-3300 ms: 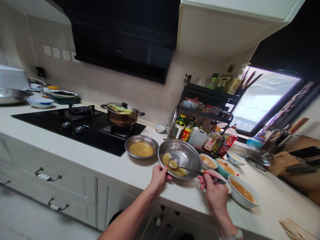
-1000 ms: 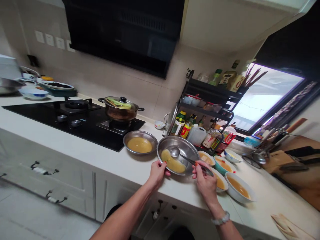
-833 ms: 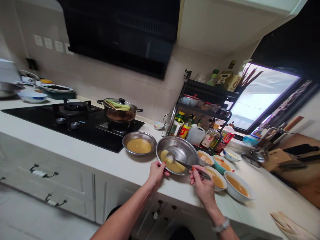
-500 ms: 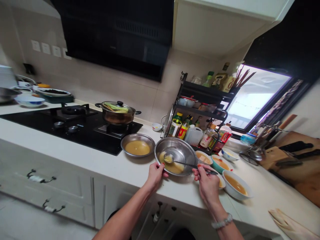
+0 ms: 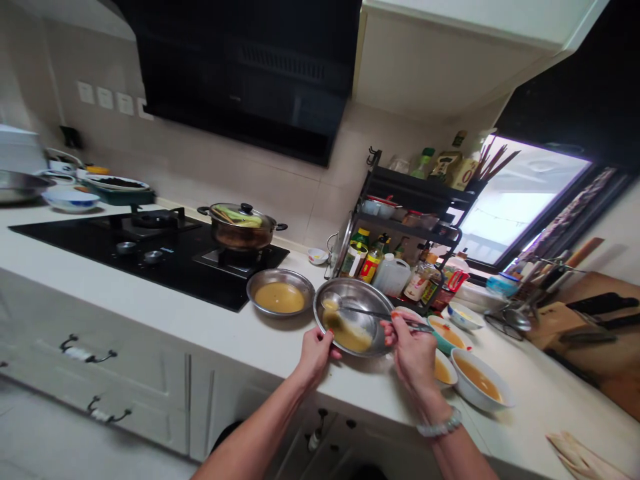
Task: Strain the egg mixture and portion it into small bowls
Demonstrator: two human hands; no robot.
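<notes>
Your left hand [image 5: 315, 347] is closed on the near left rim of the steel bowl [image 5: 373, 300], thumb over the edge and fingers underneath. The bowl sits at the front edge of the counter [image 5: 225, 333], right in front of you, and it looks tipped slightly toward you: the yellow liquid [image 5: 353, 338] is gathered on its near side while the far wall is bare metal.

Your right hand [image 5: 413, 350] grips the end of the ladle [image 5: 365, 311], pinching the handle between thumb and fingers. The handle runs leftward across the bowl, and the cup of the ladle sits near the far left rim with some of the yellow liquid in it. You wear a bracelet on that wrist.

Just to the left of the bowl, near it but apart, a shallow steel dish [image 5: 260, 283] holds more of the same liquid. To the right, close by your right hand, stand a teal bowl [image 5: 441, 344] and a white bowl [image 5: 475, 400], both filled with an orange-brown liquid; another small bowl is partly hidden behind the hand.

Behind the dish is the black stove [image 5: 165, 257], with a lidded pot [image 5: 243, 230] on its right burner. A black rack [image 5: 415, 190] of bottles stands behind the steel bowl against the wall.
</notes>
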